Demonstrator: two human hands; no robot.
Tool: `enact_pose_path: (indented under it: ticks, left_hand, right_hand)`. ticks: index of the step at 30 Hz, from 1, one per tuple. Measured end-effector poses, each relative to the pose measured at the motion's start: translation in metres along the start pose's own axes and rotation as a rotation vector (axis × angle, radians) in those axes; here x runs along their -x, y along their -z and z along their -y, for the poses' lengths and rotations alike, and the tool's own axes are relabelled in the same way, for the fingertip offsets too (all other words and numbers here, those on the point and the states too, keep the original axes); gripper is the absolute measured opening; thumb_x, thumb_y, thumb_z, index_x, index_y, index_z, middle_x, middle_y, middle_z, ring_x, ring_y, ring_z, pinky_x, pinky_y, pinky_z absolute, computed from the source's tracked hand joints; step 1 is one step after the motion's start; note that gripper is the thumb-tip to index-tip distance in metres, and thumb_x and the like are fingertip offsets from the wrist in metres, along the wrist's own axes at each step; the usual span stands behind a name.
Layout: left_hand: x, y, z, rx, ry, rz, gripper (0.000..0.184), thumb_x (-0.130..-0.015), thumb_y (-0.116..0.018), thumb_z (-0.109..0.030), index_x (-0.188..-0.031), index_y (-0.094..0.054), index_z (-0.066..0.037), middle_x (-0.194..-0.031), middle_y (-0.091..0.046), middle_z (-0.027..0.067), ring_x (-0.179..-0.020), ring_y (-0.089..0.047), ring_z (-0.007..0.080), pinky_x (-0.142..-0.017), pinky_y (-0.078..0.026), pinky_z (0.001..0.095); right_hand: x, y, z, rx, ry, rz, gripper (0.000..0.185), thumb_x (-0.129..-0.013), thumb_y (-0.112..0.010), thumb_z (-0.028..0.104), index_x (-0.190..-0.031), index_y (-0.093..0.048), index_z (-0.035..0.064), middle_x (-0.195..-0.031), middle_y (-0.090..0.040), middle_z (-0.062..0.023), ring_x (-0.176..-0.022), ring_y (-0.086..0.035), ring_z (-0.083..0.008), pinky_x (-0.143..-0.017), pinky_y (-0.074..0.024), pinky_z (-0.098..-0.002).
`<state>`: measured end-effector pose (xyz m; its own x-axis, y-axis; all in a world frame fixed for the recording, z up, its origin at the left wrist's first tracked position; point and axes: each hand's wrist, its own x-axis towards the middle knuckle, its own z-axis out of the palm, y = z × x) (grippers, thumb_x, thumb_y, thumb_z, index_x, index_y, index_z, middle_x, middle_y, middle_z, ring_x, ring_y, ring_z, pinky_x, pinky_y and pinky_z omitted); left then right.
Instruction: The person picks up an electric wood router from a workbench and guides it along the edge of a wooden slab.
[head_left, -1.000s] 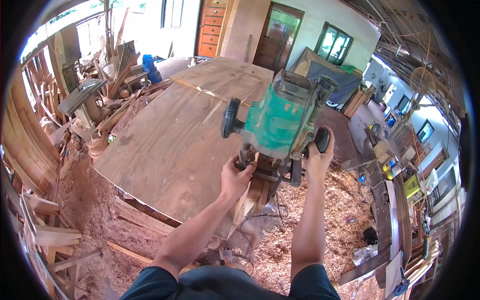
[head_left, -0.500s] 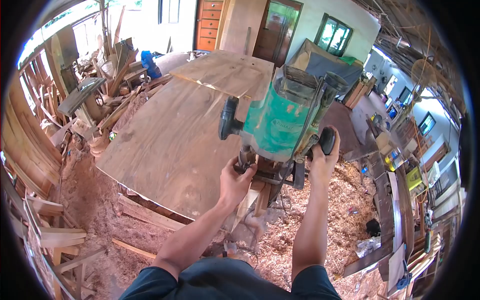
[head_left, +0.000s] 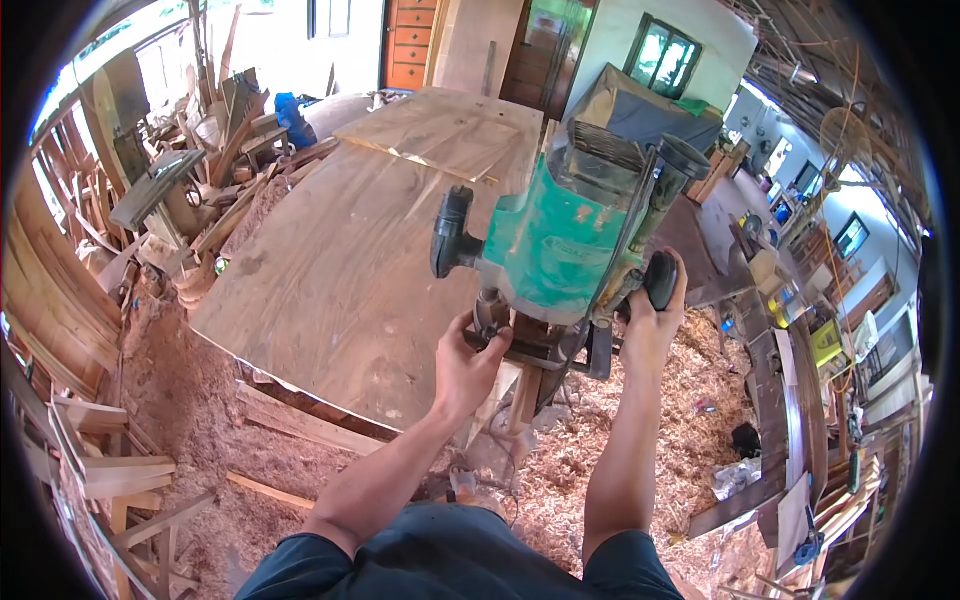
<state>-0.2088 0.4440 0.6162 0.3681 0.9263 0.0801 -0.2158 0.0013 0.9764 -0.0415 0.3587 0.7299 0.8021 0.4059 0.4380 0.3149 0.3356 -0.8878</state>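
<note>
A green plunge router (head_left: 560,240) with a dusty body stands upright in front of me, its black left handle (head_left: 454,235) free of any hand. My left hand (head_left: 470,370) is closed at the router's lower left, thumb and fingers pinching a small rounded part near the base. On the other side, my right hand (head_left: 655,315) wraps round the black right-hand knob (head_left: 660,281). Under the router's base a piece of wood (head_left: 525,395) shows in part. The bit and most of the base's underside are hidden.
A large plywood sheet (head_left: 330,270) lies to the left and ahead. Wood shavings (head_left: 640,450) cover the floor at right. Scrap timber (head_left: 230,150) is piled at far left, and long boards (head_left: 775,440) run along the right. A cable hangs near the router.
The view has shifted slightly, and the router appears a little larger and nearer. Both hands keep their places on it.
</note>
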Motion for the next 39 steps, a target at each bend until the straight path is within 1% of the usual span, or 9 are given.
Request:
enact_pose_path:
  ticks: [4,16,19,22,25,28,31,34,39]
  left_hand:
    - [0.005,0.001,0.003,-0.027,0.000,-0.051,0.049,-0.084,-0.076,-0.021,-0.118,-0.058,0.008,-0.083,-0.069,0.0090,-0.075,-0.061,0.0114,-0.067,-0.050,0.0270]
    - [0.024,0.007,-0.008,0.013,-0.073,-0.006,0.055,-0.085,-0.076,-0.018,-0.126,-0.050,0.008,-0.087,-0.069,0.0097,-0.078,-0.062,0.0126,-0.070,-0.051,0.0276]
    - [0.023,0.017,-0.012,0.014,0.012,0.136,0.066,-0.086,-0.075,-0.016,-0.137,-0.042,0.008,-0.108,-0.067,0.0140,-0.094,-0.063,0.0154,-0.081,-0.050,0.0290]
    - [0.019,0.045,-0.023,0.195,0.130,0.148,0.074,-0.090,-0.071,-0.024,-0.146,-0.033,0.005,-0.132,-0.055,0.0156,-0.112,-0.057,0.0190,-0.093,-0.047,0.0328]
    - [-0.016,0.068,-0.024,0.206,-0.052,-0.050,0.072,-0.096,-0.060,-0.038,-0.150,-0.030,-0.002,-0.141,-0.046,0.0163,-0.121,-0.054,0.0230,-0.104,-0.041,0.0405]
    - [-0.042,0.044,-0.061,0.146,-0.220,-0.007,0.064,-0.096,-0.059,-0.045,-0.140,-0.043,-0.002,-0.127,-0.056,0.0136,-0.106,-0.059,0.0206,-0.089,-0.049,0.0333]
    - [-0.051,0.034,-0.090,0.035,-0.068,0.027,0.050,-0.095,-0.062,-0.044,-0.116,-0.057,0.001,-0.097,-0.065,0.0081,-0.083,-0.062,0.0154,-0.074,-0.050,0.0299]
    - [-0.051,0.035,-0.085,-0.023,-0.094,-0.019,0.044,-0.094,-0.065,-0.043,-0.094,-0.060,0.001,-0.074,-0.061,0.0010,-0.067,-0.055,0.0098,-0.063,-0.047,0.0280]
    - [-0.047,0.033,-0.082,-0.091,-0.239,-0.088,0.041,-0.093,-0.067,-0.039,-0.091,-0.062,0.002,-0.074,-0.060,0.0012,-0.069,-0.050,0.0081,-0.062,-0.043,0.0270]
  right_hand:
    - [0.001,0.001,-0.006,-0.064,0.023,0.003,0.058,-0.083,-0.052,-0.007,-0.135,-0.047,0.0159,-0.093,-0.055,-0.0012,-0.061,-0.051,-0.0064,-0.045,-0.0396,-0.0215]
    - [0.013,0.011,0.000,0.015,-0.009,0.017,0.058,-0.082,-0.051,-0.005,-0.136,-0.048,0.0145,-0.093,-0.055,-0.0019,-0.060,-0.050,-0.0057,-0.045,-0.0385,-0.0220]
    - [0.010,0.013,-0.007,-0.031,0.007,0.030,0.057,-0.082,-0.051,-0.005,-0.136,-0.048,0.0131,-0.093,-0.055,-0.0019,-0.061,-0.050,-0.0064,-0.046,-0.0398,-0.0222]
    - [0.003,0.017,-0.021,-0.044,0.083,0.025,0.057,-0.082,-0.051,-0.005,-0.136,-0.048,0.0119,-0.094,-0.056,-0.0021,-0.061,-0.051,-0.0070,-0.047,-0.0406,-0.0224]
    - [0.011,0.010,0.000,0.006,-0.034,0.005,0.057,-0.083,-0.052,-0.005,-0.137,-0.048,0.0111,-0.094,-0.056,-0.0024,-0.060,-0.050,-0.0071,-0.048,-0.0410,-0.0226]
    - [0.009,0.010,-0.006,-0.041,-0.004,0.004,0.055,-0.083,-0.052,-0.005,-0.137,-0.048,0.0107,-0.093,-0.056,-0.0025,-0.059,-0.050,-0.0071,-0.047,-0.0408,-0.0226]
    - [0.009,0.012,-0.006,-0.052,-0.013,0.040,0.055,-0.084,-0.053,-0.005,-0.136,-0.048,0.0107,-0.095,-0.056,-0.0024,-0.063,-0.051,-0.0069,-0.049,-0.0413,-0.0221]
    - [0.013,0.012,-0.001,-0.006,-0.020,0.030,0.054,-0.084,-0.052,-0.006,-0.136,-0.048,0.0106,-0.096,-0.056,-0.0019,-0.063,-0.051,-0.0065,-0.050,-0.0411,-0.0219]
    - [0.014,0.016,-0.012,-0.082,0.010,0.012,0.056,-0.085,-0.050,-0.008,-0.137,-0.047,0.0116,-0.092,-0.057,-0.0010,-0.061,-0.050,-0.0058,-0.048,-0.0398,-0.0214]
